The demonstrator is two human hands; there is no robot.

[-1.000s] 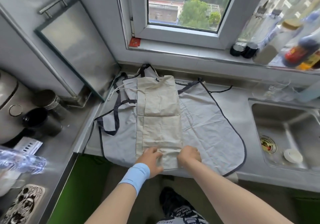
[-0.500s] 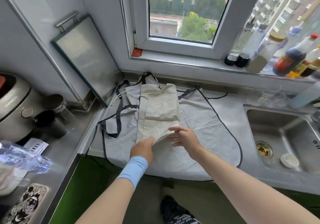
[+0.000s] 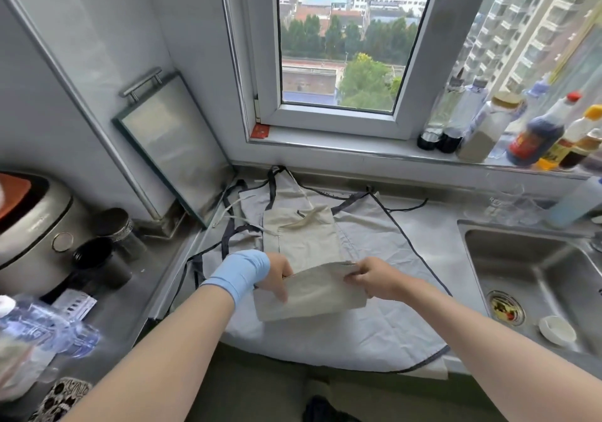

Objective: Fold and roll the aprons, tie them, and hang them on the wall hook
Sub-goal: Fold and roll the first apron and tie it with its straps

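Beige apron, folded into a narrow lengthwise strip, lies on top of a grey apron with dark trim, which is spread flat over the steel countertop below the window. The near end of the beige strip is held up off the grey cloth. Left hand, with a blue wristband at the wrist, pinches the raised flap at its left edge. Right hand pinches its right edge. The hands are apart, with the flap stretched between them. Steel sink is to the right, with a small white dish in the basin. Framed board with a bar handle leans against the left wall. Sauce bottles stand on the window sill.
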